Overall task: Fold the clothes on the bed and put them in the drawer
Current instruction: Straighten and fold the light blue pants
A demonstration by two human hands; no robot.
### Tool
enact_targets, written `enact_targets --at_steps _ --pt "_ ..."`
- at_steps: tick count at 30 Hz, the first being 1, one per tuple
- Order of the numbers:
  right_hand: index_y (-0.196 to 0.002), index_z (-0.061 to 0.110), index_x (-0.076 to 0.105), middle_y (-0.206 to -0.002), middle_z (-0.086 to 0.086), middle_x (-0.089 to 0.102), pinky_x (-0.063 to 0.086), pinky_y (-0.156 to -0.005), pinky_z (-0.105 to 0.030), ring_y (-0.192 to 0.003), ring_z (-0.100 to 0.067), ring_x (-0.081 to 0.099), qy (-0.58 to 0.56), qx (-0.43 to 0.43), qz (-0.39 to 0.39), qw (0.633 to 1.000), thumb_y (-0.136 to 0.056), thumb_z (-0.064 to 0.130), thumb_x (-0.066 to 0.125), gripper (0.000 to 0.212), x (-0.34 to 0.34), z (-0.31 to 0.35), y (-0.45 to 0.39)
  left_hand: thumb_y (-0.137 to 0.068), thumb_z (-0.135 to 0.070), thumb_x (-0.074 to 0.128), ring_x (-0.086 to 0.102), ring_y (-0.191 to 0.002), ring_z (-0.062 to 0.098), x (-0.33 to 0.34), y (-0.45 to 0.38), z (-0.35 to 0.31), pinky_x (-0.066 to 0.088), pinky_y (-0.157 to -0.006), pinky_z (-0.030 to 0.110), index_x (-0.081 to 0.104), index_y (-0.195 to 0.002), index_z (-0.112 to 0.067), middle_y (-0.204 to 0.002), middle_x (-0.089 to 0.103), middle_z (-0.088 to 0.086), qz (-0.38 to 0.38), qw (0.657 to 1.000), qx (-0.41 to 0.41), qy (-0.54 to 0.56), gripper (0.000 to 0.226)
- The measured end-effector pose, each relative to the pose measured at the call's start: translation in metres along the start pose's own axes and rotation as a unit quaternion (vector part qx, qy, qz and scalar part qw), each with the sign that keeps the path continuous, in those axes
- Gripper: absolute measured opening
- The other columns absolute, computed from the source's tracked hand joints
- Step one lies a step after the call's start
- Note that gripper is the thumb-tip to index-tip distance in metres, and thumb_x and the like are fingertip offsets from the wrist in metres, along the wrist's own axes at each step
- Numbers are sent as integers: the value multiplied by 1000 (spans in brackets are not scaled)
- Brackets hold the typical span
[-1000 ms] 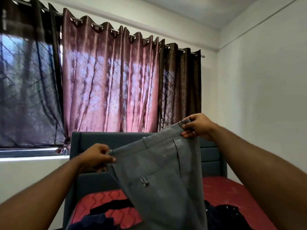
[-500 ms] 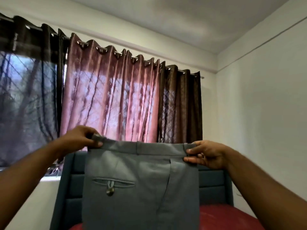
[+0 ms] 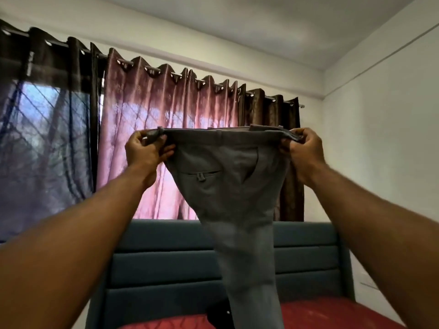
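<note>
we hold grey trousers (image 3: 228, 186) up by the waistband, left hand (image 3: 146, 151) and right hand (image 3: 303, 150) each pinching a corner; folding not begun, drawer unseen.

Trousers (image 3: 234, 198) hang between the left hand (image 3: 145, 153) and right hand (image 3: 303, 150), before the headboard (image 3: 166, 264) and curtains (image 3: 154, 129); bed (image 3: 320, 314) below.

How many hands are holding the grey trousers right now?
2: the left hand grips the waistband's left end, the right hand its right end, holding the grey trousers up.
</note>
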State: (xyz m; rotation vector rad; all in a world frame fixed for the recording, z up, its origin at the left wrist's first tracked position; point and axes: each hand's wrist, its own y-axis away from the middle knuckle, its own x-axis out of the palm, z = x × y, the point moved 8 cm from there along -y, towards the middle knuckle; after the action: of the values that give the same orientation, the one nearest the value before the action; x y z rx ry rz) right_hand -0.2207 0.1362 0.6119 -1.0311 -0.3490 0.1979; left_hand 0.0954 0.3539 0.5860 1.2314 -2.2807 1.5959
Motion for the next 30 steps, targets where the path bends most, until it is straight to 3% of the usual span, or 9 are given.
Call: enact_targets --at_steps 4,7,9,12,16,20,23,26,30 --pt "-81 20 55 -83 -2 61 57 -67 -31 -80 -23 61 2 30 -5 1000 -85 3 68 22 -27 11 22 -90 -5 67 69 -56 18 -1 31 -5 59 -55 31 61 -90 -15 -87 68 11 34 998 -8 -44 11" --pt "-84 22 63 -90 -4 69 59 -76 -42 -86 -24 67 78 35 -28 996 -79 19 77 15 -43 29 23 -92 -8 64 64 -45 14 1 42 -27 52 -40 25 58 -89 -16 -81 64 9 49 994 4 -100 11" --pt "-89 20 67 -96 -4 70 58 -78 -41 -91 -22 66 100 43 -37 993 -77 22 79 17 -45 48 18 -94 -12 62 62 -39 13 5 43 -47 47 -35 22 56 -95 -16 -81 62 7 45 991 0 -122 8" --pt "-86 19 63 -92 -6 67 53 -58 -32 -71 -18 61 93 67 -34 993 -78 18 78 16 -41 73 14 -97 -16 59 61 -38 13 12 37 -69 43 -32 20 53 -104 -18 -90 62 6 38 989 -11 -144 9" --pt "-79 13 53 -75 -9 59 50 -39 -23 -37 -13 53 45 156 49 985 -86 4 69 19 -31 80 12 -98 -14 57 66 -44 16 14 27 -84 48 -34 25 53 -106 -11 -95 63 11 20 987 -30 -158 9" --pt "-79 7 61 -67 -8 63 54 -42 -22 -40 -12 61 48 253 139 956 -91 1 62 13 -30 65 9 -94 -7 62 66 -46 16 10 18 -75 55 -40 31 54 -100 -5 -88 65 12 49 979 -87 -178 10" --pt "-89 2 61 -86 -15 63 55 -42 -26 -50 -19 66 73 328 170 927 -89 -1 63 4 -30 26 18 -90 -1 64 65 -43 18 3 22 -38 55 -40 29 58 -95 0 -83 65 16 84 933 -217 -276 7" --pt "-89 -1 57 -82 -19 62 58 -47 -35 -59 -28 65 74 301 142 940 -86 -7 63 9 -22 -19 24 -95 1 57 59 -35 17 -3 27 5 50 -36 25 55 -82 -4 -73 59 13 66 909 -260 -320 14" --pt "-84 7 54 -82 -17 60 57 -53 -28 -56 -23 62 -16 176 39 983 -86 -8 62 18 -20 -41 14 -91 2 62 61 -55 23 14 8 22 54 -45 27 55 -90 -7 -83 62 16 2 973 -130 -190 11"
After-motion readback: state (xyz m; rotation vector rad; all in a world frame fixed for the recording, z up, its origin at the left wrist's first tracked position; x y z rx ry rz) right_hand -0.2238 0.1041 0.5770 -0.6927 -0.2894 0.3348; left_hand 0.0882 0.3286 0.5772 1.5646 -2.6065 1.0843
